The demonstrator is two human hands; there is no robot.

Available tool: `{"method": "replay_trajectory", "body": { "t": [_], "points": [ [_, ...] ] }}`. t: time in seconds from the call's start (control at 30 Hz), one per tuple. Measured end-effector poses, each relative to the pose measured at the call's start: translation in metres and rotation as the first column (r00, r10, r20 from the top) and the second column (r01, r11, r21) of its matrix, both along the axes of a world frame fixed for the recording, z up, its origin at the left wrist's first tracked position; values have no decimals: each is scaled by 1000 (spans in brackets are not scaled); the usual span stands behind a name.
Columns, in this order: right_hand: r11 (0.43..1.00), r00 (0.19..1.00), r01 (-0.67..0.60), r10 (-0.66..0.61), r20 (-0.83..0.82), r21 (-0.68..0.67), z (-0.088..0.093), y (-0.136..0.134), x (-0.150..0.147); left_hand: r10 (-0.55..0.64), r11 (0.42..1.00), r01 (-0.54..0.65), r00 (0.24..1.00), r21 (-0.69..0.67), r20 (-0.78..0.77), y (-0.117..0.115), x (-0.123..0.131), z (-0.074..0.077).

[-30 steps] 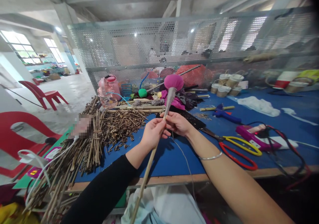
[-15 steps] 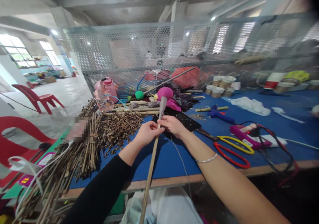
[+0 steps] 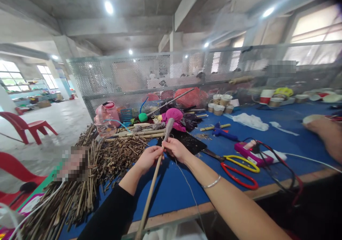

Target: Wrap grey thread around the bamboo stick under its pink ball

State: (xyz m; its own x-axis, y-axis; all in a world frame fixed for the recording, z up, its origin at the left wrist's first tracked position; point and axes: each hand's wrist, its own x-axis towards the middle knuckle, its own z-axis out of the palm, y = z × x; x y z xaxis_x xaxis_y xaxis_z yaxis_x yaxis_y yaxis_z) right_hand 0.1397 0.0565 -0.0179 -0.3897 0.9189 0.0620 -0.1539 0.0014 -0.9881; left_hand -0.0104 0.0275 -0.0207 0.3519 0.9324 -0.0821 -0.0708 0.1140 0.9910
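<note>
A long thin wooden stick (image 3: 151, 190) slants up from my lap over the blue table. Its upper end carries a pale grey wrapped head (image 3: 169, 128). My left hand (image 3: 150, 157) is closed around the stick just below that head. Right above it, fingers of my right hand (image 3: 175, 149) pinch the stick at the base of the wrapping, nearly touching the left. A thin grey string (image 3: 190, 188) hangs from beneath my right hand down past the table edge. Behind the head lies a magenta ball of yarn (image 3: 175, 114).
Bundled dry twigs (image 3: 77, 190) cover the table's left side. To the right lie large scissors (image 3: 239, 170) with red and yellow handles, a blue glue gun (image 3: 224, 133) and a purple power strip (image 3: 252, 154). Another person's arm (image 3: 323, 133) reaches in at the right edge.
The view has tilted up and shifted right, so the table contents appear lower and further left. Both hands stay on the stick. More of another person's arm shows at the right.
</note>
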Motion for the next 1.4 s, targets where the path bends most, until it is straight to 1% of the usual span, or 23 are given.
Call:
{"method": "replay_trajectory", "body": {
  "t": [0.07,0.1,0.2,0.33,0.4,0.47,0.6,0.67,0.73,0.8,0.9,0.93,1.0,1.03,1.1,1.2,1.3,1.4],
  "points": [
    [1000,1000,16,-16,5,7,3,-2,0,52,998,-51,998,46,-22,0,1,-1],
    [1000,1000,23,-23,5,13,4,-3,-1,58,997,-56,998,59,-28,0,0,-1],
    [999,1000,26,-26,12,28,2,-2,-2,14,996,-9,998,91,-59,2,-4,-1],
    [995,998,33,-38,51,97,-7,1,-4,-21,992,39,989,122,-148,5,-12,-1],
    [994,996,24,-33,83,110,-10,2,-5,-46,993,62,986,99,-160,7,-15,-1],
    [997,996,1,-9,93,83,-10,1,-5,-71,994,81,988,66,-139,7,-17,0],
    [996,996,-85,85,8,-3,-5,-2,-2,-133,991,132,991,-31,-31,4,-18,2],
    [992,992,-123,123,-25,-3,-3,-3,-1,-170,982,171,985,-77,22,2,-17,4],
    [993,993,-116,117,-22,28,-2,-3,0,-188,978,190,982,-89,26,1,-15,8],
    [996,997,-71,72,-4,45,-1,-3,0,-171,984,168,983,-61,-61,2,-12,13],
    [999,999,-34,34,5,34,0,-2,1,-88,993,106,958,51,-274,6,-4,20],
    [999,999,-37,37,8,36,0,-2,1,-54,991,90,947,98,-316,7,-2,22],
    [998,999,-47,46,24,42,1,-1,1,-7,983,68,943,173,-333,8,0,22],
    [998,999,-47,46,30,46,2,-1,1,5,980,60,947,192,-320,8,0,22],
    [997,998,-58,56,36,46,2,-1,1,-1,981,55,961,186,-276,7,-2,19],
    [991,991,-128,127,33,38,3,-3,2,-63,991,81,985,109,-160,3,-9,14],
    [980,980,-197,196,16,36,5,-6,4,-153,988,153,988,20,-35,-2,-16,11],
    [971,971,-240,240,2,3,8,-9,5,-224,971,230,971,-70,80,-4,-19,10]
  ]
}}
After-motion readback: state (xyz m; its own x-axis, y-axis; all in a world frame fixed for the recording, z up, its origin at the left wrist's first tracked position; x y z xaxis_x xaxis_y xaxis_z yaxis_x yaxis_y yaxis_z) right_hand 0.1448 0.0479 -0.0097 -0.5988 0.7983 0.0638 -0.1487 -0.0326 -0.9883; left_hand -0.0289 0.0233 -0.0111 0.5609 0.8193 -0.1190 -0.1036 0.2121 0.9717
